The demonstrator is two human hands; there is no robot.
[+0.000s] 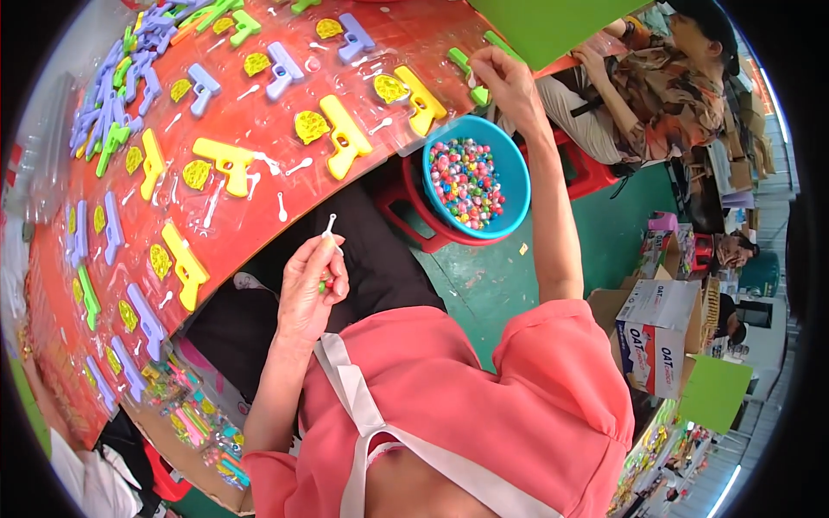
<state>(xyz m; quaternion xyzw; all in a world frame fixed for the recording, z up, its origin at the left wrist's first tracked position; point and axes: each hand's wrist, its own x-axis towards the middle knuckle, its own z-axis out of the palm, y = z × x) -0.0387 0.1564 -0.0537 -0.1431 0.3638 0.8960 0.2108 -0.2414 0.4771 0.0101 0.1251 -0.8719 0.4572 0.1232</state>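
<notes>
Left hand (309, 289) pinches a small white stick (329, 225) upright, ready; right hand (505, 82) presses a green toy gun (469, 73) into the red tray (259, 216).

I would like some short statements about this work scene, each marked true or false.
1. The blue bowl holds many small coloured balls. True.
2. The left hand holds a yellow toy gun. False: its fingers pinch a small white stick.
3. The right hand reaches up to the red board. True.
4. All toy guns on the board are yellow. False: purple and green ones lie there too.
5. The bowl stands on the board. False: it sits on a red stool.
</notes>
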